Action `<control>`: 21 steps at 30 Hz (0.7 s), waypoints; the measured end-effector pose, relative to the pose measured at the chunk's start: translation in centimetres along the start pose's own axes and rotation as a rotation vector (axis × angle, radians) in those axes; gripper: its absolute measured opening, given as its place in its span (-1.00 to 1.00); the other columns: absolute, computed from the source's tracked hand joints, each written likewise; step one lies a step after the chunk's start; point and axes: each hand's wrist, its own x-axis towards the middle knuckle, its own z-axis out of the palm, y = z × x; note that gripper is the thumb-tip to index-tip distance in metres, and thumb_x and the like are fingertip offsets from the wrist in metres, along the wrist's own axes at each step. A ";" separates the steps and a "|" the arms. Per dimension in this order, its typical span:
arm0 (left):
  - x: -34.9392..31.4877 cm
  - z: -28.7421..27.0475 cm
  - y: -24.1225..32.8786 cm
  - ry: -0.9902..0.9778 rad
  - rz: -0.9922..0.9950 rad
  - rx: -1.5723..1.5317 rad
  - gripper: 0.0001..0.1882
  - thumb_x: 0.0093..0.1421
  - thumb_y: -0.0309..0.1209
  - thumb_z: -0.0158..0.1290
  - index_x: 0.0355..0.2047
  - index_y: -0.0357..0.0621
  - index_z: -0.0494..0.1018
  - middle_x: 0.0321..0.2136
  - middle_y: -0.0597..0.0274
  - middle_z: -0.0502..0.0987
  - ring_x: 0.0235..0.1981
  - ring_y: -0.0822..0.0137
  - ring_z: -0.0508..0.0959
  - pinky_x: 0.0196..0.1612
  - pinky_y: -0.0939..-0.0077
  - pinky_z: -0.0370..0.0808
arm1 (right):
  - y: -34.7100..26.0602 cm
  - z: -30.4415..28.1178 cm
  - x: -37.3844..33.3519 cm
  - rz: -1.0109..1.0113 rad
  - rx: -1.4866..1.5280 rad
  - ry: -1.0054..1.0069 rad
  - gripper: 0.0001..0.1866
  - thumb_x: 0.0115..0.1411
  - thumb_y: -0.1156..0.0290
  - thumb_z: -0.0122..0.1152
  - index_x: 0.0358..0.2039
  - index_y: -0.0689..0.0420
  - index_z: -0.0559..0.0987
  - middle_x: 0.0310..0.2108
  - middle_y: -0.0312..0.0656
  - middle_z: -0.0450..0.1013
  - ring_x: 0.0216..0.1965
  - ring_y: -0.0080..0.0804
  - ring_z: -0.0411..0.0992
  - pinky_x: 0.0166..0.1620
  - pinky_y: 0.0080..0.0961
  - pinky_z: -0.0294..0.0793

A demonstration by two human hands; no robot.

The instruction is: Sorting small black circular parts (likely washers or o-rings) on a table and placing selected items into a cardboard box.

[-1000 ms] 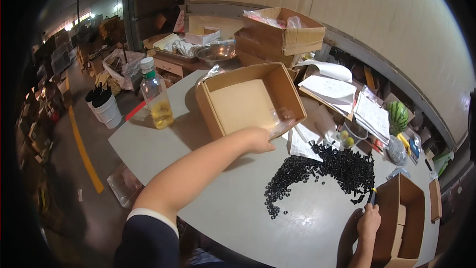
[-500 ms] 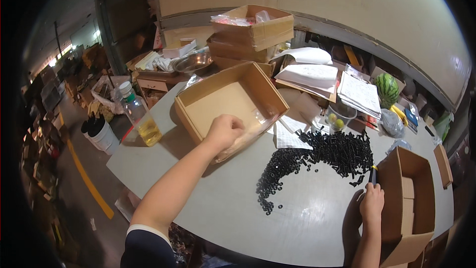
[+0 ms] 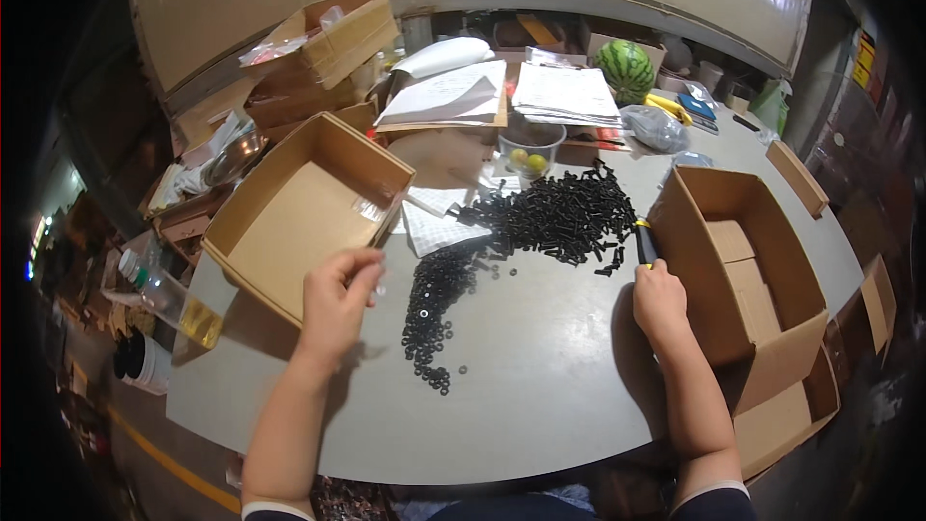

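My left hand hovers above the table, by the near right corner of a shallow open cardboard box. Its thumb and fingertips are pinched together. A small pale speck shows at the fingertips, too small to name. My right hand is closed around a dark-handled tool with a yellow end, beside a deep cardboard box. Between my hands lies a heap of black screws. A trail of small black nut-like rings curves toward me from it.
Paper sheets lie beside the heap. Behind stand a clear tub with green fruit, stacked papers, a watermelon and a grey plastic bag. A bottle of yellow liquid stands at the table's left edge.
My left hand has left the shallow box and come over the table beside it. My view has turned to the right. The right hand still grips the tool.
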 end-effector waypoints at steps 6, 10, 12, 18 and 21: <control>-3.4 2.9 -1.5 0.024 0.187 0.045 -0.91 0.08 -0.56 0.10 -0.41 -0.36 0.52 -0.54 0.10 0.53 -0.55 0.40 0.51 -0.47 0.56 0.41 | -1.7 0.7 0.2 -0.235 0.155 0.199 -0.89 -0.02 0.58 0.08 -0.42 0.14 0.45 -0.45 -0.09 0.42 -0.38 -0.11 0.48 -0.32 -0.27 0.50; -4.1 3.4 -0.5 -0.080 0.140 0.110 -0.86 0.03 -0.51 0.18 -0.56 -0.34 0.48 -0.60 0.13 0.51 -0.60 0.42 0.48 -0.53 0.55 0.36 | -2.7 2.2 1.6 -0.398 0.145 0.388 -0.86 -0.05 0.55 0.08 -0.41 0.10 0.43 -0.51 -0.17 0.41 -0.41 -0.24 0.44 -0.36 -0.34 0.46; -4.5 3.3 -1.0 -0.160 0.087 0.083 -0.87 0.03 -0.51 0.19 -0.54 -0.33 0.50 -0.59 0.15 0.52 -0.59 0.44 0.46 -0.52 0.59 0.36 | -3.3 2.1 1.5 -0.398 0.051 0.327 -0.88 -0.03 0.54 0.08 -0.41 0.09 0.43 -0.51 -0.21 0.42 -0.39 -0.31 0.47 -0.37 -0.38 0.47; -4.6 4.4 -1.9 -0.160 0.114 -0.179 -0.92 0.06 -0.53 0.15 -0.45 -0.33 0.55 -0.51 0.18 0.55 -0.51 0.48 0.48 -0.44 0.63 0.39 | -4.2 -0.3 1.7 -0.333 -0.109 0.068 -0.90 0.01 0.52 0.10 -0.41 0.08 0.46 -0.54 -0.16 0.47 -0.44 -0.23 0.52 -0.40 -0.36 0.50; -4.9 3.9 -1.6 -0.276 -0.003 -0.168 -0.92 0.07 -0.55 0.15 -0.44 -0.34 0.55 -0.47 0.16 0.57 -0.46 0.51 0.50 -0.40 0.64 0.41 | -4.7 -2.0 1.9 -0.415 -0.174 -0.150 -0.87 -0.01 0.51 0.11 -0.38 0.09 0.48 -0.52 -0.10 0.51 -0.43 -0.16 0.54 -0.39 -0.32 0.51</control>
